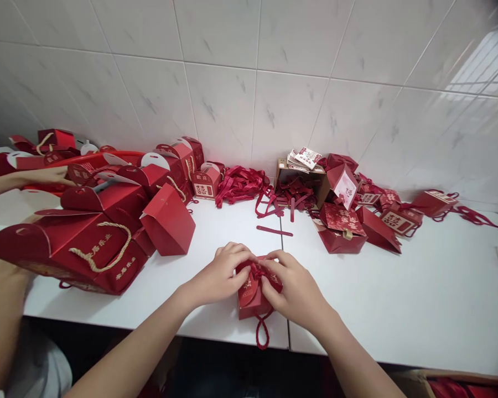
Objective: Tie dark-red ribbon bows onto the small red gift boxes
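Note:
A small red gift box (253, 308) with gold print stands near the front edge of the white table, in front of me. A dark red ribbon (256, 271) is gathered in a knot or bow at its top. My left hand (226, 275) comes in from the left, thumb and forefinger closed on the ribbon. From the other side my right hand (292, 287) pinches at the same ribbon; the exact grip is partly hidden by the fingers. A red cord loop (263, 333) hangs from the box over the table edge.
Large red boxes with rope handles (103, 249) crowd the left, where another person's arms (4, 309) reach in. Ribbons (240, 183) lie heaped by the tiled wall. An open carton (321, 190) holds dark red strips, with small boxes (342, 229) beside it.

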Motion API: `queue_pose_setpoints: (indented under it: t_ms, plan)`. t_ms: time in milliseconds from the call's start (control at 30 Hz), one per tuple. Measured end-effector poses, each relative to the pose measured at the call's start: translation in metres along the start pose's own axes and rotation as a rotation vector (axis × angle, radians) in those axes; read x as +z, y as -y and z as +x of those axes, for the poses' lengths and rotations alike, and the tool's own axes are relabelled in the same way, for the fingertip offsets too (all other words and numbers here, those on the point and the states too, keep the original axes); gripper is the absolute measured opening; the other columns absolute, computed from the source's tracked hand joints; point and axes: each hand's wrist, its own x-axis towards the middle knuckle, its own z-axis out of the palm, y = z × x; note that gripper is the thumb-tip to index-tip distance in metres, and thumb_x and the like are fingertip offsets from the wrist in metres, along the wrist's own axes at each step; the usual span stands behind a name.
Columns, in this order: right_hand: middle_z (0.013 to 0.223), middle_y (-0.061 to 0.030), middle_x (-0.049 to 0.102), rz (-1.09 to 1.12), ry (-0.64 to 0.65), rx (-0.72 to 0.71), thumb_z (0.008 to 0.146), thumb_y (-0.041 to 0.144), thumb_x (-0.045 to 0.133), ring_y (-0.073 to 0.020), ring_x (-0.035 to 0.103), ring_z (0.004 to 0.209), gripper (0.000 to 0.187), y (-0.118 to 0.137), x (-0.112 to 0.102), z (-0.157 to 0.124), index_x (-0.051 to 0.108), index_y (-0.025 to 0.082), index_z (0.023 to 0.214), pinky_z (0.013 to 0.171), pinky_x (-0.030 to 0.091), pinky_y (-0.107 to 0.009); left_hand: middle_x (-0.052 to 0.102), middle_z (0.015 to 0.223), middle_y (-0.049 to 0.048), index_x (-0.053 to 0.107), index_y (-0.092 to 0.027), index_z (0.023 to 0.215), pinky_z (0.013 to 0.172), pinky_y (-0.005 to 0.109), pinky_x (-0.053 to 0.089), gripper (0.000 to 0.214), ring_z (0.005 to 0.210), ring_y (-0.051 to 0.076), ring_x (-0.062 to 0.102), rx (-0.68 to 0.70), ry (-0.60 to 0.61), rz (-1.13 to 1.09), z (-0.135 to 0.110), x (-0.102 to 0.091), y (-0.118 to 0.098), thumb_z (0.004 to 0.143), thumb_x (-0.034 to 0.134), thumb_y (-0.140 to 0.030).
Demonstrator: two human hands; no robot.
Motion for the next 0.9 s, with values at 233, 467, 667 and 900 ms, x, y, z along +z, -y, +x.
queue_pose_setpoints:
  t_ms: [233,467,667,900]
  plan:
    - [0.097,-0.0065,0.058,0.019,0.1,0.046,0.082,0.015,0.053,-0.0212,0.057,0.089,0.021,0.001,-0.002,0.008,0.065,0.021,0.099,0.076,0.051,-0.036,0.057,0.094,0.003,0.058,-0.02,0.085,0.087,0.032,0.042,0.013,0.097,0.02,0.053,-0.062,0.038,-0.267,0.005,0.001,0.01,0.087,0.045,-0.022]
    - [0.096,-0.0042,0.056,0.205,0.121,0.062,0.084,0.017,0.054,-0.0163,0.057,0.083,0.015,-0.006,0.0,0.005,0.063,0.023,0.094,0.077,0.049,-0.032,0.056,0.092,0.0033,0.057,-0.019,0.085,0.083,0.029,0.043,0.016,0.095,0.02,0.052,-0.164,0.013,-0.484,0.001,0.014,0.016,0.087,0.046,-0.03]
    - [0.093,-0.0032,0.054,0.295,0.1,0.072,0.08,0.011,0.053,-0.0134,0.055,0.073,0.012,-0.009,0.011,0.006,0.058,0.02,0.086,0.066,0.046,-0.028,0.055,0.092,0.0036,0.059,-0.019,0.087,0.087,0.031,0.041,0.013,0.096,0.02,0.052,-0.139,0.007,-0.499,-0.002,0.02,0.017,0.086,0.048,-0.026]
    - [0.089,-0.002,0.054,0.344,0.065,0.054,0.078,0.008,0.054,-0.0128,0.052,0.072,0.015,-0.014,0.014,0.004,0.055,0.02,0.088,0.063,0.044,-0.025,0.055,0.093,0.0047,0.058,-0.018,0.088,0.088,0.034,0.04,0.012,0.095,0.021,0.051,-0.138,-0.054,-0.547,-0.003,0.027,0.018,0.085,0.049,-0.026]
